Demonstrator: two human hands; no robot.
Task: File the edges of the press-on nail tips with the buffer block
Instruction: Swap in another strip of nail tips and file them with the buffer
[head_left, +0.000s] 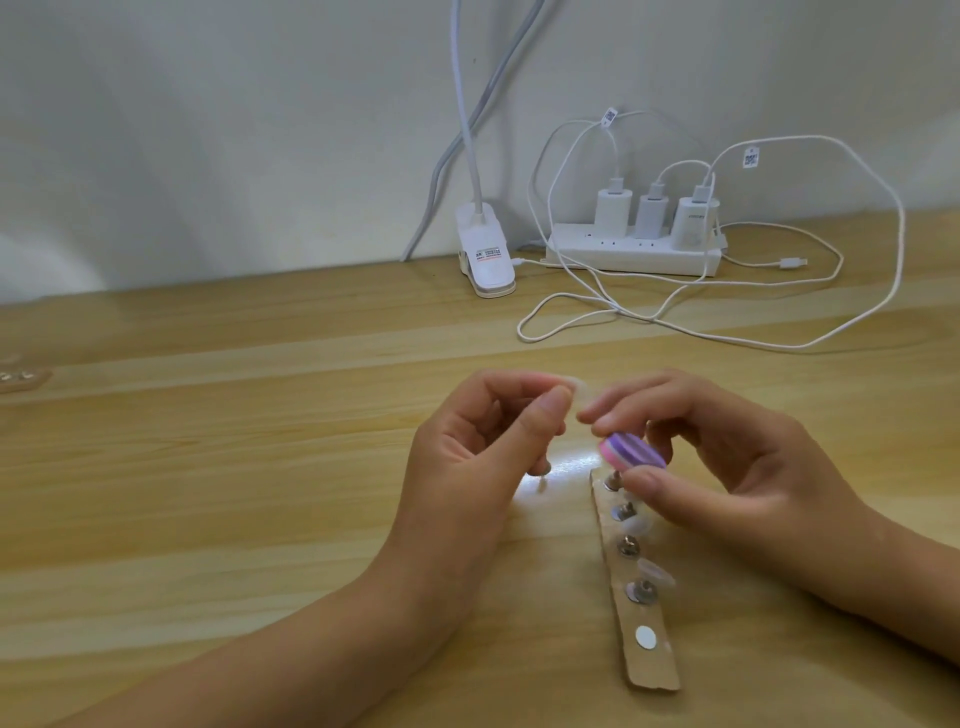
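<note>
Forearms are reaching in low over the wooden desk (260, 467), and we are holding both hands just above it, fingertips almost meeting. Our left hand (478, 441) is pinching a nail tip (577, 391) between thumb and forefinger, with the other fingers curled in toward the palm. The tip is clear, nearly colourless, and blurred at its edge. Our right hand (727, 457) is gripping the buffer block (631, 451), thumb beneath and fingers arching over the top. The block is small, striped pink and purple, and tilted, sitting just below and right of the tip. We cannot tell whether they are touching. Under the right hand a cardboard strip (652, 670) is lying on the desk, carrying metal studs (627, 546), a white disc (645, 637) and two more translucent tips (658, 571).
</note>
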